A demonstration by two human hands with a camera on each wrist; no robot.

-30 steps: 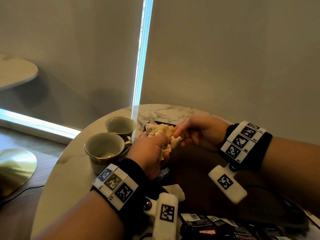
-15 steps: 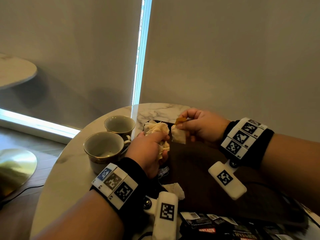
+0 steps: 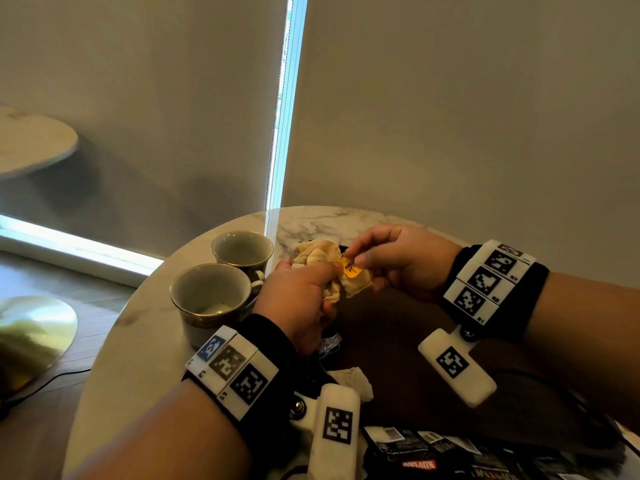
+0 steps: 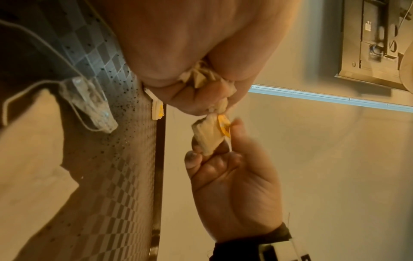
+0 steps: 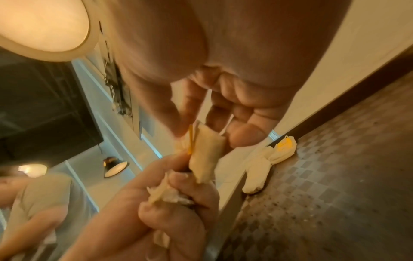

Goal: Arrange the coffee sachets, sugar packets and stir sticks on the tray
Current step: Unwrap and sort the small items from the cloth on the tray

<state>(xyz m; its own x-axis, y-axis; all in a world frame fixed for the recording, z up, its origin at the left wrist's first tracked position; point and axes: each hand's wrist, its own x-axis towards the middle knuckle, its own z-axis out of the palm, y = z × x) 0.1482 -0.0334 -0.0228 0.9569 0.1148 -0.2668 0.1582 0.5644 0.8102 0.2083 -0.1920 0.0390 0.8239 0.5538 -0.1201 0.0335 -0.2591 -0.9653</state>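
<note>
My left hand [image 3: 322,289] grips a crumpled bundle of cream sachets [image 3: 317,252] above the far end of the dark checkered tray [image 3: 398,341]. My right hand [image 3: 360,263] pinches one cream sachet with a yellow tag [image 3: 353,271] right against that bundle. In the left wrist view the sachet [image 4: 208,136] hangs between the left hand [image 4: 201,88] and the right hand's fingers [image 4: 236,134]. The right wrist view shows the same sachet [image 5: 205,155] held above the left hand [image 5: 178,203]. Black coffee sachets [image 3: 433,455] lie at the near edge.
Two cups [image 3: 211,296] [image 3: 242,249] stand on the marble table [image 3: 145,341] left of the tray. A loose cream sachet [image 3: 355,379] and a clear wrapper [image 3: 329,342] lie near my left wrist. More cream sachets [image 5: 263,166] rest on the tray's edge [image 5: 335,176].
Half a second ago my right hand held its sachet slightly apart from the bundle. It is now back against the left hand, with the yellow tag facing up.
</note>
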